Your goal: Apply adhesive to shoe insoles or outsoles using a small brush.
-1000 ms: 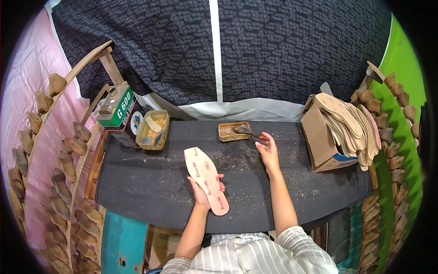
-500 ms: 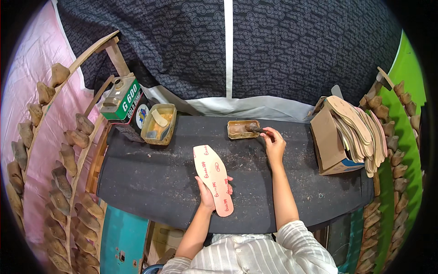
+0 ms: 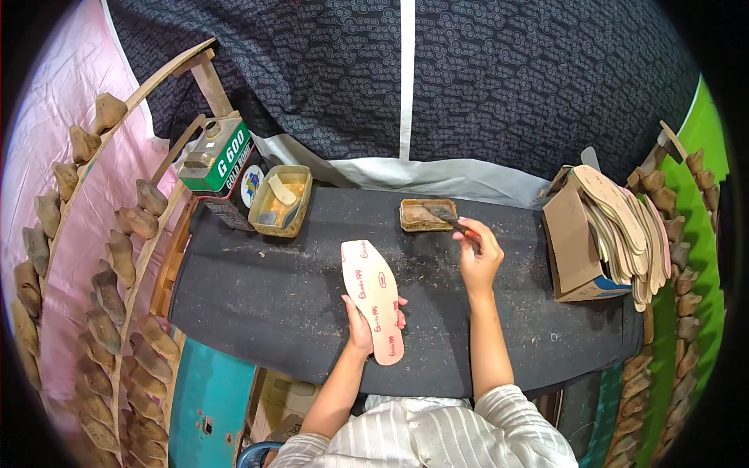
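Note:
A pale pink insole (image 3: 370,273) with red markings lies across my left hand (image 3: 359,331), which grips its lower half from beneath, thumb on one edge and fingertips on the other. Between the fingers of my right hand (image 3: 479,256) is a dark brush (image 3: 455,221). Its head reaches into a small shallow tray (image 3: 404,227) of brownish glue-like stuff, at the far middle of the table. How deep the bristles sit in that stuff cannot be made out.
The black-covered table (image 3: 273,312) carries a cardboard box (image 3: 569,249) stacked with insoles (image 3: 616,218) at the right. At far left stand a green and black can (image 3: 221,175) and a tub (image 3: 283,228) holding scraps. Racks of wooden shoe lasts (image 3: 104,282) flank both sides.
My right hand has turned and drawn slightly nearer, with the brush still over the tray. The left hand keeps its hold on the insole. The whole view has shifted slightly.

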`<state>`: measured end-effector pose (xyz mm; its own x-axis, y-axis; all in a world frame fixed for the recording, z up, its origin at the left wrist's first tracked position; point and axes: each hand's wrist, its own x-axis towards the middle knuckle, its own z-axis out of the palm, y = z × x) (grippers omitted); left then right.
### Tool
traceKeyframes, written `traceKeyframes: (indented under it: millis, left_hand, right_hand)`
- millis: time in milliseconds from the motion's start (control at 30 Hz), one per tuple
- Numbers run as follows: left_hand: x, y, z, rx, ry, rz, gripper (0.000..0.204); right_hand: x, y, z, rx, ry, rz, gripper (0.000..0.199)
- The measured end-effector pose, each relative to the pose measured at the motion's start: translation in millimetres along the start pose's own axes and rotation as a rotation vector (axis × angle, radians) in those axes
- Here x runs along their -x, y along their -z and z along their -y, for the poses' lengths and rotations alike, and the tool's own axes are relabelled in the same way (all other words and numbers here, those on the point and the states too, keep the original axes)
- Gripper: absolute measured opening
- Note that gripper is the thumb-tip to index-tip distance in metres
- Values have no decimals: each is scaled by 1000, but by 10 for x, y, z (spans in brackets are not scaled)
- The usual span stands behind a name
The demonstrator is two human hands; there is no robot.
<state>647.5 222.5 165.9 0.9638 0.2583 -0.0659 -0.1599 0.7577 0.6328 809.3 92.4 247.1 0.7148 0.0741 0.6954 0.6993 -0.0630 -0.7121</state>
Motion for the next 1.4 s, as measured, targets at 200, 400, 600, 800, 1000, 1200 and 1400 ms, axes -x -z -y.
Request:
traceKeyframes:
  millis: [200,400,600,800,1000,1200,1400]
  left_hand:
    - [20,63,4,-47,-25,29,94]
    - [51,-191,-33,71,-86,-209,89]
    - [86,-241,-110,42,-132,-227,81]
    - [90,-251,-92,-75,-117,-121,80]
    - [71,-174,-34,-23,-133,-157,79]
    - [106,-121,-60,-134,-131,-136,81]
    - [76,-133,2,59,-146,-221,77]
  right_hand:
    - [105,-117,668,-69,295,230,35]
    - [282,-292,729,-99,501,401,29]
    - [287,-260,757,-166,428,477,24]
    - [254,-235,741,-145,442,338,23]
    - [287,-272,734,-136,559,482,26]
    - [266,-181,755,-260,494,564,23]
    - [267,-252,779,-176,512,513,30]
